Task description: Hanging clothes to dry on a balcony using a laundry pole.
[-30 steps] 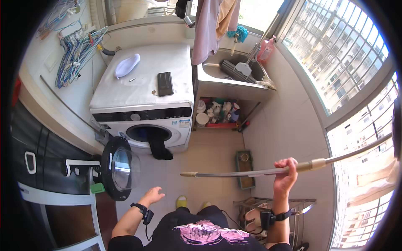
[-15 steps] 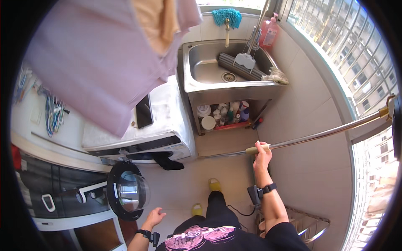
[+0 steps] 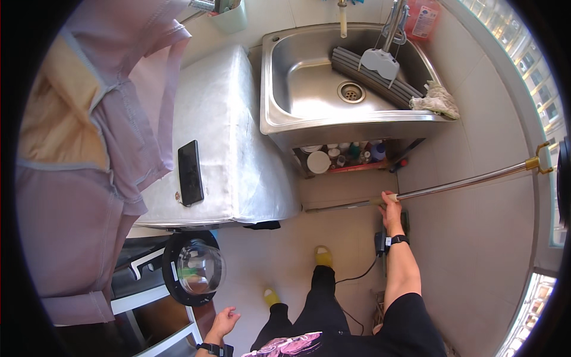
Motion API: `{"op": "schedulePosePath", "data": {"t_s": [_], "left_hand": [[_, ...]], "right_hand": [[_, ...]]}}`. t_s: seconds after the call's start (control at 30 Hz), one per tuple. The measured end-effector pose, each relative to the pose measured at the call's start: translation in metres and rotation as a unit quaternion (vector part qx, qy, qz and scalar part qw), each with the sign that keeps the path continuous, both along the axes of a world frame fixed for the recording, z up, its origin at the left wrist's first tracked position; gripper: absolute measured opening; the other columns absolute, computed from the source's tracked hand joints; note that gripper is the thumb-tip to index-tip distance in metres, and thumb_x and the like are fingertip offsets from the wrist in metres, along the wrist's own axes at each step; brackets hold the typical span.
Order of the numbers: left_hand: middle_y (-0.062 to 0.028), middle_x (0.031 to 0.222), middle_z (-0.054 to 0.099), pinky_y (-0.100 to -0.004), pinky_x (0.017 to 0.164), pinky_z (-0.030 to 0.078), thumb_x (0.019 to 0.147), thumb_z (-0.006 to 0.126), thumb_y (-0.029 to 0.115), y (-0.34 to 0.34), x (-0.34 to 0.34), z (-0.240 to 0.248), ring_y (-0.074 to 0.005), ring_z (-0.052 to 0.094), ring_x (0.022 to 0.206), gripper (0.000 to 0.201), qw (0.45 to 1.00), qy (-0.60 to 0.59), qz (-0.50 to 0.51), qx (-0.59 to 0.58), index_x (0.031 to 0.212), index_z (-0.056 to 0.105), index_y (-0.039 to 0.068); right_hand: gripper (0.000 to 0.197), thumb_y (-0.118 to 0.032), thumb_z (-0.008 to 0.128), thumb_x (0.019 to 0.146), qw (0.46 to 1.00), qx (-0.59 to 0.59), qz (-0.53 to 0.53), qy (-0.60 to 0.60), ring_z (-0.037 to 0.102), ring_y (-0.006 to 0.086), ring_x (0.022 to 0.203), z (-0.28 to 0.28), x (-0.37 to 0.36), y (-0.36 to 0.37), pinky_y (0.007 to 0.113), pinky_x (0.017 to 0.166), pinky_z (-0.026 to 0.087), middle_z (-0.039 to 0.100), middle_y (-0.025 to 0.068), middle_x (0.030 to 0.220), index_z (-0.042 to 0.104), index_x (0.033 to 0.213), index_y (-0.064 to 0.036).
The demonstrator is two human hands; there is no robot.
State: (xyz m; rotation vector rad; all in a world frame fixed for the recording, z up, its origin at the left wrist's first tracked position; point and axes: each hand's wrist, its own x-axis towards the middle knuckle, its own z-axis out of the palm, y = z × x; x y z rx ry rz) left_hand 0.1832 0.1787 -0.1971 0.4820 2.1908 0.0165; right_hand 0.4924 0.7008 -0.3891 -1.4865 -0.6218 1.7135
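My right hand (image 3: pixel 391 209) is wrapped round the pale grip of a metal clothes pole (image 3: pixel 464 185). The pole lies slantwise across the view, and its forked brass hook (image 3: pixel 540 159) points to the right wall by the window. Low in the view, my left hand (image 3: pixel 225 322) is empty, its fingers loosely apart. Nearest to it is the round door (image 3: pixel 173 271) of the washing machine, which hangs open. A bit of black cloth (image 3: pixel 263 225) shows at the machine's front. Lilac trousers (image 3: pixel 65 208) hang large at the left, covering part of the machine.
A black phone (image 3: pixel 190 172) lies on the machine's silvery cover (image 3: pixel 208 107). Beyond is a steel sink (image 3: pixel 279 122) with a grey squeeze mop (image 3: pixel 380 64) and a rag (image 3: pixel 437 100). Bottles and tubs (image 3: pixel 319 162) stand underneath. A black cable (image 3: pixel 357 275) trails across the floor.
My view has shifted closer to the sink and machine, and the hanging trousers now sit farther left. The right hand keeps its hold on the pole; the left stays empty.
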Motion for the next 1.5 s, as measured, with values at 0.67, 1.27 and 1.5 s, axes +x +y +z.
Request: {"op": "schedulePosePath", "data": {"t_s": [0.67, 1.27, 1.5], "left_hand": [[-0.0117, 0.091, 0.065, -0.0310, 0.076, 0.049, 0.080, 0.064, 0.027, 0.010, -0.013, -0.015, -0.0209, 0.062, 0.082, 0.044, 0.997, -0.063, -0.020, 0.026, 0.115, 0.054, 0.002], [-0.0109, 0.092, 0.064, -0.0372, 0.078, 0.048, 0.079, 0.062, 0.032, -0.180, -0.113, -0.088, -0.0271, 0.061, 0.088, 0.045, 0.981, -0.025, 0.067, 0.178, 0.115, 0.053, 0.007], [-0.0107, 0.091, 0.064, -0.0366, 0.076, 0.049, 0.079, 0.062, 0.029, -0.239, -0.084, -0.134, -0.0266, 0.062, 0.084, 0.044, 0.972, -0.074, 0.158, 0.159, 0.115, 0.052, 0.006]], "right_hand": [[0.034, -0.024, 0.071, 0.075, 0.999, 0.040, -0.032, -0.009, 0.053, 0.0141, 0.085, -0.012, -0.032, 0.017, 0.035, 0.071, 0.044, 0.057, 0.0012, 0.093, 0.055, 0.102, -0.0125], [0.028, -0.012, 0.062, 0.080, 0.856, -0.115, 0.430, -0.264, 0.053, 0.0166, 0.051, -0.007, -0.220, -0.304, 0.031, 0.043, 0.045, 0.054, 0.0067, 0.065, 0.051, 0.104, -0.0017], [0.018, -0.028, 0.040, 0.088, 0.800, 0.182, 0.570, -0.042, 0.054, 0.0246, 0.063, -0.127, -0.353, -0.320, 0.037, 0.049, 0.047, 0.057, 0.0077, 0.089, 0.048, 0.097, -0.0144]]}}
